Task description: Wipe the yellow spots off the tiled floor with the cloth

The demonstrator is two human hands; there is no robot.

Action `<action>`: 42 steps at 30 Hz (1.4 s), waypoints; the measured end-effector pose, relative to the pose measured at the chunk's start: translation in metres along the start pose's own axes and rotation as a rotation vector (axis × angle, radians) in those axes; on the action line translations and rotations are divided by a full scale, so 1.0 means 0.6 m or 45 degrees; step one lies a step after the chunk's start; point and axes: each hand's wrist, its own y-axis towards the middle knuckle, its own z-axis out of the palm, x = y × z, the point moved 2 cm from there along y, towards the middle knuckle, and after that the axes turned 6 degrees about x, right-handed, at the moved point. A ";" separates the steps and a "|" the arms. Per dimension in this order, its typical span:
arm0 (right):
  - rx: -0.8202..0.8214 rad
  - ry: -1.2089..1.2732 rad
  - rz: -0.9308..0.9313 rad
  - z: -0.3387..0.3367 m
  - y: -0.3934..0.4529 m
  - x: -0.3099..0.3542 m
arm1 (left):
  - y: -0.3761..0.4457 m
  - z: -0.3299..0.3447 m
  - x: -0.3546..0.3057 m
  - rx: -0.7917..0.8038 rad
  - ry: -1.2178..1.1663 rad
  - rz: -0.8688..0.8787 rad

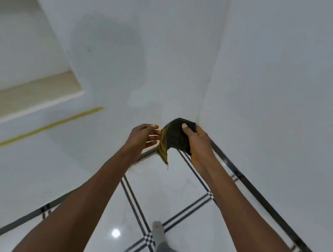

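Observation:
A dark cloth (175, 136) with a yellow-stained edge hangs in front of a white room corner, held up at arm's length. My right hand (198, 143) grips its dark upper part, thumb on top. Just left of the cloth's yellow edge is my left hand (144, 136), with its fingers spread and their tips touching or nearly touching that edge. Below, the glossy white tiled floor (176, 192) with dark double stripes shows between my forearms. I see no yellow spots on the visible tiles.
White walls meet in the corner behind the cloth, with a dark skirting strip (257, 198) along their base. A yellow line (33, 131) runs along the left wall under a beige stair edge (27, 95). My foot and grey trouser leg (166, 250) stand on the floor.

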 end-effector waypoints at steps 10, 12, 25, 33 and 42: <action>0.486 -0.260 0.072 0.379 0.235 0.012 | 0.071 -0.368 -0.058 -0.507 -0.242 -0.021; 0.559 -0.311 0.081 0.447 0.263 0.010 | 0.079 -0.426 -0.068 -0.578 -0.292 -0.027; 0.701 -0.546 0.107 0.847 0.476 -0.019 | 0.169 -0.812 -0.123 -0.803 -0.472 0.090; 0.465 -1.490 -0.108 0.902 0.579 -0.064 | 0.288 -0.896 -0.109 -0.658 -0.451 -0.049; 0.418 -1.407 -0.426 0.885 0.547 -0.052 | 0.323 -0.868 -0.130 -0.503 -0.436 -0.067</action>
